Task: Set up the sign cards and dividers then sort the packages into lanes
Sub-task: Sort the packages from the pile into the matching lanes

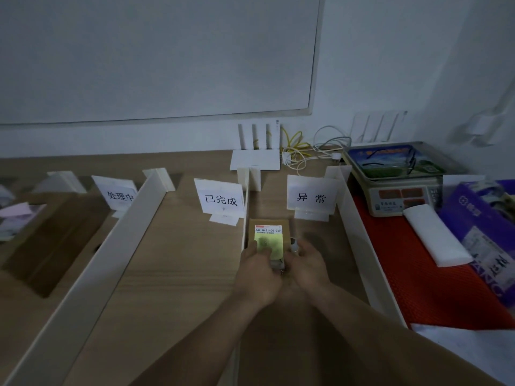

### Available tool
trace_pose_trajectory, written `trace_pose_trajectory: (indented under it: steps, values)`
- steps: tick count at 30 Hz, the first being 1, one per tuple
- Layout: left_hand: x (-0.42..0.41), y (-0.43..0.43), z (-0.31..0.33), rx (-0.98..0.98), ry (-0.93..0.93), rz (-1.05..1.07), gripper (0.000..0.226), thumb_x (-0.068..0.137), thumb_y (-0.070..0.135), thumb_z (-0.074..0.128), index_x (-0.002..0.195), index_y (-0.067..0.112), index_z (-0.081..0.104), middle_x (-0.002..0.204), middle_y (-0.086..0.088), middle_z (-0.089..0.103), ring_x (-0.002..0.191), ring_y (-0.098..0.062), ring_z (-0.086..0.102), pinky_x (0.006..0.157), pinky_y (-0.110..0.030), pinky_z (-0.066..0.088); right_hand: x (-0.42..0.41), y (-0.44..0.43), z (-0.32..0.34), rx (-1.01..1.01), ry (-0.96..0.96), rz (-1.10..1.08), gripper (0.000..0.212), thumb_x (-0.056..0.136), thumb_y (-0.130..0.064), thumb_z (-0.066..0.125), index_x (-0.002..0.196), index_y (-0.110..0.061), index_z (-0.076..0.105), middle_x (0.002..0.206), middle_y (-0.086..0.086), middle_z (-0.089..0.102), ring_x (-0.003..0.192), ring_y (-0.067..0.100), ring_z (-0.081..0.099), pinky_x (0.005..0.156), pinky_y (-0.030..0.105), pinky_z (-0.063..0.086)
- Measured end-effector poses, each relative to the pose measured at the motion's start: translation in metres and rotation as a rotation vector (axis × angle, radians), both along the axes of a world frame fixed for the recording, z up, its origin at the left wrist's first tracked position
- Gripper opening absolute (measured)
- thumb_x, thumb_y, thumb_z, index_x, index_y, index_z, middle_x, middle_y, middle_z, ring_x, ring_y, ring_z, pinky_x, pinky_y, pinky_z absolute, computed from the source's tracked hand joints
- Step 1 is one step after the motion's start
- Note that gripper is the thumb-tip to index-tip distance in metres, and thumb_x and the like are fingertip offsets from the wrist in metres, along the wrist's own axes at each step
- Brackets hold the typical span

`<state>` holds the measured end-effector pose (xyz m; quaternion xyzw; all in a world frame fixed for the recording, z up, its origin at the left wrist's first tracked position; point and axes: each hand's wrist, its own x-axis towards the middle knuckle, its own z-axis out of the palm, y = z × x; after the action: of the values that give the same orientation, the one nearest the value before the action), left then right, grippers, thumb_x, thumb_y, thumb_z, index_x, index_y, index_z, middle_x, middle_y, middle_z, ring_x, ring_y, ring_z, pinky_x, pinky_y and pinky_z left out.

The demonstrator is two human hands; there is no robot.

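The small brown package (269, 240) sat right there in the lane under the sign card reading 异常 (310, 196), tucked hard against the thin white divider (247, 215) on that lane's left edge. Its long axis ran away from the person, toward the card, so its near end was the one in the hands and its far end pointed up the lane. On top it carried a white shipping label with a red strip and a printed code, and below that a yellow-green patch; the box itself was plain cardboard, flat and compact.

The left hand (257, 270) was on the package's near left corner, fingers curled over the top face. The right hand (306, 261) cupped in from the near right side, and something small, pale and cylindrical showed by its fingers; what it was could not be made out. Both hands were closed in around that near end, close together, not spread. Whether the box rested on the wooden table (172, 274) or was lifted slightly could not be told.

Neither hand was clearly nearer; by my read, the coming move was a short push or release straight ahead, along the box's own length.

Further out, the card reading 已完成 (220, 199) stood in the next lane left, the card reading 处理中 (120, 195) beyond a long divider (111, 246), and a weighing scale (401, 188) to the right.
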<state>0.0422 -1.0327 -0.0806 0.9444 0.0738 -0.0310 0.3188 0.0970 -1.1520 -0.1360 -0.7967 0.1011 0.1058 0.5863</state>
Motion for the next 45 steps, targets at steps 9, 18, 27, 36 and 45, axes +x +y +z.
trace_pose_trajectory:
  steps: [9, 18, 27, 36, 45]
  values:
    - [-0.043, 0.030, 0.051, -0.079, -0.054, 0.014, 0.054, 0.091, 0.029, 0.065, 0.142, 0.021, 0.051, 0.155, -0.004, 0.033, 0.144, -0.021, 0.034, 0.109, -0.021, 0.030, -0.041, 0.013, 0.074, -0.100, -0.136, -0.077, 0.012, 0.098, -0.029, 0.056, 0.101, -0.021, 0.065, 0.096, -0.007, 0.066, 0.092, 0.011, 0.063, 0.068, 0.023, 0.042]
    - [-0.141, 0.108, 0.124, -0.083, -0.201, 0.033, 0.061, 0.092, 0.036, 0.064, 0.146, 0.012, 0.045, 0.154, -0.005, 0.038, 0.144, -0.020, 0.033, 0.114, -0.024, 0.027, -0.129, 0.077, 0.164, -0.007, -0.275, -0.161, 0.046, 0.097, -0.040, 0.057, 0.138, -0.019, 0.054, 0.136, 0.008, 0.058, 0.119, 0.028, 0.057, 0.106, 0.050, 0.045]
    - [-0.258, 0.236, 0.196, -0.038, -0.304, 0.150, 0.069, 0.093, 0.044, 0.063, 0.151, 0.016, 0.039, 0.162, -0.005, 0.027, 0.149, -0.022, 0.025, 0.115, -0.029, 0.025, -0.247, 0.194, 0.248, 0.017, -0.457, -0.004, 0.055, 0.100, -0.038, 0.057, 0.151, -0.022, 0.043, 0.151, 0.000, 0.048, 0.133, 0.022, 0.049, 0.102, 0.023, 0.036]
    - [-0.351, 0.348, 0.257, 0.026, -0.396, 0.341, 0.069, 0.090, 0.048, 0.063, 0.146, 0.014, 0.044, 0.157, -0.008, 0.034, 0.141, -0.026, 0.038, 0.113, -0.034, 0.034, -0.317, 0.306, 0.306, -0.039, -0.613, 0.283, 0.061, 0.100, -0.046, 0.052, 0.156, -0.031, 0.033, 0.159, -0.003, 0.039, 0.145, 0.019, 0.038, 0.115, 0.037, 0.031]
    - [-0.390, 0.437, 0.286, 0.130, -0.408, 0.539, 0.072, 0.089, 0.057, 0.059, 0.147, 0.018, 0.043, 0.162, -0.008, 0.027, 0.147, -0.027, 0.029, 0.116, -0.041, 0.033, -0.329, 0.411, 0.334, 0.001, -0.653, 0.463, 0.061, 0.100, -0.052, 0.049, 0.156, -0.036, 0.030, 0.162, -0.006, 0.035, 0.147, 0.021, 0.035, 0.117, 0.043, 0.031]
